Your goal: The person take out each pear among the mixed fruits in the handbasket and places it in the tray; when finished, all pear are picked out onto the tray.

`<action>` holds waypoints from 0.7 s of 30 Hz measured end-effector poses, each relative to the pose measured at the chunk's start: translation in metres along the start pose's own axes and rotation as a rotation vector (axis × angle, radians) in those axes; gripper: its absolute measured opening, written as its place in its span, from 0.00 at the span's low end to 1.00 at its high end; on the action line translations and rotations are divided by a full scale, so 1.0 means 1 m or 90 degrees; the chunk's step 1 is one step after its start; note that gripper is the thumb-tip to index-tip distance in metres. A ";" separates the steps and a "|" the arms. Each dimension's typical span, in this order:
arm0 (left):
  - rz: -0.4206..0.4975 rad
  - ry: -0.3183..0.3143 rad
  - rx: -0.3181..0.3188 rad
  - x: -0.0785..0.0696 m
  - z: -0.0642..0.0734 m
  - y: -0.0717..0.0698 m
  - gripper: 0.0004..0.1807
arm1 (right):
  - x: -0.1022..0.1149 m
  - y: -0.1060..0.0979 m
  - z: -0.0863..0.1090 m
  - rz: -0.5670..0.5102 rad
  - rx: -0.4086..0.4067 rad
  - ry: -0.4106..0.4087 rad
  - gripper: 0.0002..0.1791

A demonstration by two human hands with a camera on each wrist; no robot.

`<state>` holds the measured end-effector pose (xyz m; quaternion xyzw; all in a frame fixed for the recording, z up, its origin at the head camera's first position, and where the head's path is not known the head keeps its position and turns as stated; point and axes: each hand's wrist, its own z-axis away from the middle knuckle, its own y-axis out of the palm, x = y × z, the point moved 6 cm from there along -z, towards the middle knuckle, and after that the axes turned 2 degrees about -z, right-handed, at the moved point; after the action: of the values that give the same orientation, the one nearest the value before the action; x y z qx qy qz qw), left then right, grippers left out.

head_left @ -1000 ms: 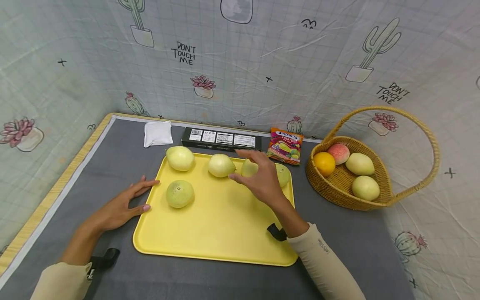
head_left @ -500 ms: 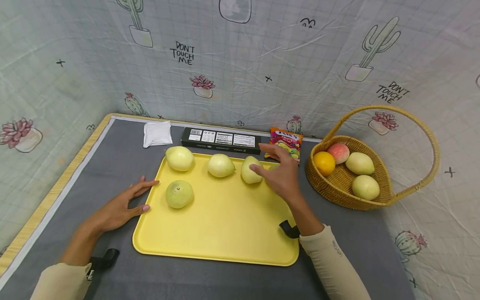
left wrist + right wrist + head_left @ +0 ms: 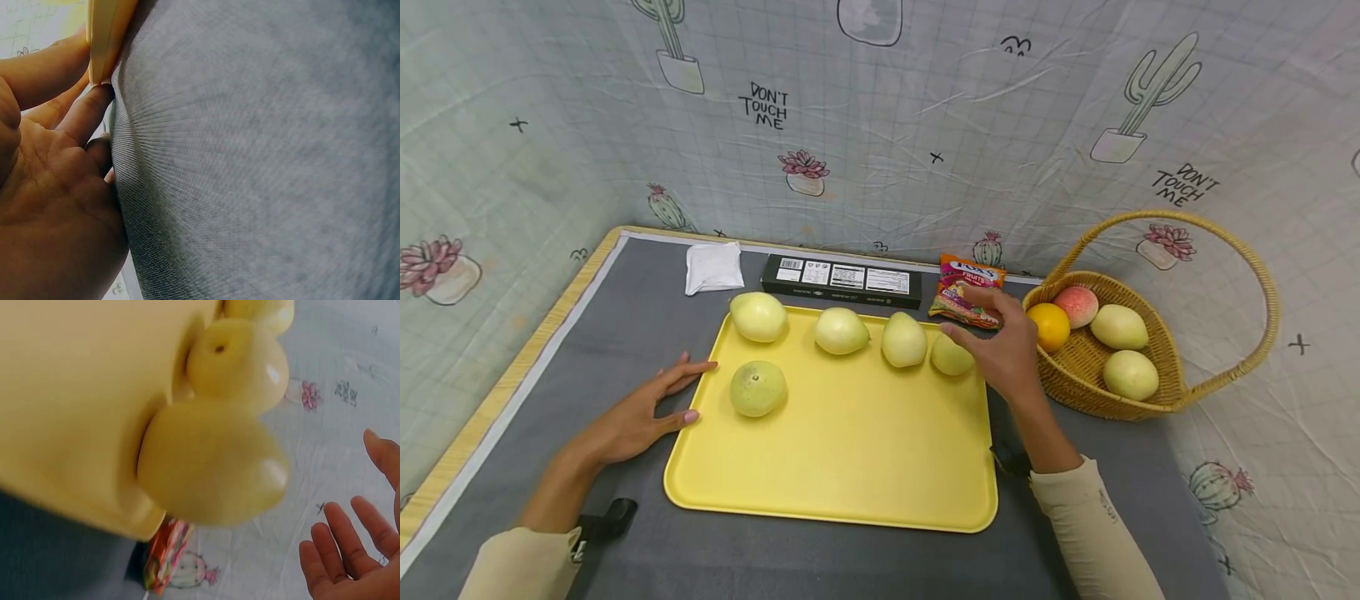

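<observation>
A yellow tray (image 3: 850, 450) holds several pale yellow-green, pear-like fruits. One round fruit (image 3: 758, 389) sits near its left side; the others line the back, ending with a fruit (image 3: 951, 357) at the right corner. My left hand (image 3: 636, 421) rests by the tray's left edge, index fingertip and thumb at the rim. In the left wrist view its fingers (image 3: 87, 115) meet the tray's edge beside the grey cloth. Above the right back corner is my right hand (image 3: 1009, 354), thumb and fingers apart, holding nothing. The right wrist view shows its spread fingers (image 3: 344, 547) away from the nearest fruit (image 3: 212, 462).
Right of the tray stands a wicker basket (image 3: 1067, 387) with a tall handle, holding an orange (image 3: 1049, 326), a peach (image 3: 1077, 307) and two pale fruits. Behind the tray lie a white packet (image 3: 713, 267), a black box (image 3: 842, 283) and a candy bag (image 3: 966, 287).
My right hand has moved rightward over the back of the tray toward the basket, uncovering the fruits on the right. The left hand and the fruits have stayed put.
</observation>
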<state>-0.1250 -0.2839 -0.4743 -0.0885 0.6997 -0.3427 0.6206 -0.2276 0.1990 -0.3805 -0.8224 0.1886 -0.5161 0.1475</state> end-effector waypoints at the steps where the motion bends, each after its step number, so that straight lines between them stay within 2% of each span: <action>1: 0.000 0.001 0.000 0.000 0.000 0.000 0.38 | -0.001 -0.003 -0.001 0.000 -0.003 -0.002 0.30; 9: 0.006 -0.014 0.008 0.000 0.001 0.000 0.38 | -0.013 -0.028 -0.004 0.028 -0.040 0.002 0.29; 21: 0.002 -0.012 0.006 0.000 0.000 -0.001 0.39 | -0.036 -0.070 -0.007 0.074 -0.084 0.063 0.28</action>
<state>-0.1251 -0.2842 -0.4737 -0.0875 0.6924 -0.3443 0.6280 -0.2370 0.2771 -0.3756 -0.7918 0.2764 -0.5329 0.1128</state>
